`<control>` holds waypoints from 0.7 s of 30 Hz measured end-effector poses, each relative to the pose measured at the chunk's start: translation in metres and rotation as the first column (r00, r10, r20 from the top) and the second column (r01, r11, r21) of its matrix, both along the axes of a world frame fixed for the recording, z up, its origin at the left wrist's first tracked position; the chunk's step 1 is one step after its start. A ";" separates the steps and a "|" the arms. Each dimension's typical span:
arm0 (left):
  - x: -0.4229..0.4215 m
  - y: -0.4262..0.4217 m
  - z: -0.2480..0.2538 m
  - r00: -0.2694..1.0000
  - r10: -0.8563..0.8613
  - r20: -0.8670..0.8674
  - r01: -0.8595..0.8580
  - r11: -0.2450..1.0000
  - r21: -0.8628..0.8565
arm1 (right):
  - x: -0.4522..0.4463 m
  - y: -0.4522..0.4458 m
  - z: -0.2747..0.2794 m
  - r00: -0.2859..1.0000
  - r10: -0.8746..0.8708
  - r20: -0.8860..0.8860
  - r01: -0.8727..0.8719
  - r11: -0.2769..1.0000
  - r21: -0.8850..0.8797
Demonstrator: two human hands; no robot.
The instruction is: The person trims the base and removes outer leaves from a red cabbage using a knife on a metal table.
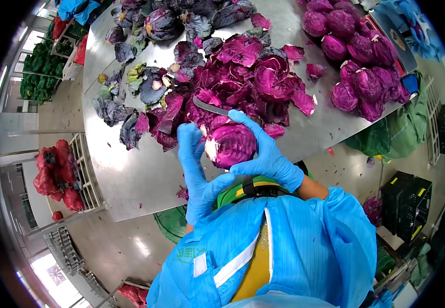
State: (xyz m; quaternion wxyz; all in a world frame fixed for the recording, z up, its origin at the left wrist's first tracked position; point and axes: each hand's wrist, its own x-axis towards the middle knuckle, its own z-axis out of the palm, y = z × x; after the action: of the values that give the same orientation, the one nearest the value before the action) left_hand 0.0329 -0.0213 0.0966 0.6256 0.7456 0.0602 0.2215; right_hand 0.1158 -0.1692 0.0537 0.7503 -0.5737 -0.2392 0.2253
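A trimmed red cabbage (232, 148) with its pale cut stem end facing left is above the near side of the metal table. My right hand (271, 161), in a blue glove, curves around its right side, thumb below. The same hand also holds a knife (209, 107), its curved blade pointing left over the leaves and its handle mostly hidden by the fingers. Left of the cabbage, my left hand (195, 172), also gloved, has its fingers and thumb apart in a wide curve, close to the stem end. Behind both hands lies a heap of loose purple leaves (227, 72).
Untrimmed dark cabbages (162, 24) sit at the table's far left. Trimmed cabbages (363, 84) are piled at the right edge by a grey-topped scale (394, 41). Black crates (406, 205) stand on the floor at right; red net sacks (55, 172) are at left.
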 end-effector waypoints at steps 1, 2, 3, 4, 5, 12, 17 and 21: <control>0.003 0.009 -0.004 0.991 -0.134 -0.022 0.136 0.986 0.101 | 0.001 -0.004 0.005 0.998 0.041 -0.039 -0.041 0.999 -0.004; 0.003 0.006 -0.005 0.994 -0.104 -0.040 0.105 0.994 0.029 | 0.002 -0.008 0.010 0.994 0.079 -0.079 -0.080 0.997 -0.008; 0.000 0.002 -0.005 0.995 -0.077 -0.063 0.074 0.996 -0.043 | 0.001 -0.012 0.014 0.985 0.115 -0.128 -0.116 0.993 0.000; -0.001 0.003 0.000 0.994 -0.106 -0.031 0.107 0.994 0.021 | 0.000 -0.014 0.019 0.975 0.145 -0.170 -0.145 0.989 0.008; 0.000 0.002 0.004 0.988 -0.155 0.010 0.153 0.985 0.078 | 0.000 -0.019 0.024 0.966 0.155 -0.206 -0.157 0.988 0.007; 0.012 -0.039 -0.019 0.997 -0.002 0.072 0.007 0.998 -0.068 | 0.005 -0.042 0.016 0.999 -0.004 -0.044 -0.006 0.973 -0.229; 0.048 -0.063 -0.027 0.982 0.180 0.060 -0.182 0.983 0.034 | 0.009 -0.072 0.016 0.983 -0.087 0.160 0.129 0.952 -0.276; 0.076 -0.080 -0.037 0.988 -0.002 0.152 -0.002 1.000 0.030 | 0.014 -0.104 0.018 0.971 -0.174 0.163 0.223 0.904 -0.364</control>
State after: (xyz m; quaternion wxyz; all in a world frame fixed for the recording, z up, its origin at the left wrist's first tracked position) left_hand 0.1085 -0.1017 0.0596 0.6170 0.7360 0.0090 0.2785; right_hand 0.1296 -0.2733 0.0718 0.6273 -0.7425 -0.1783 0.1526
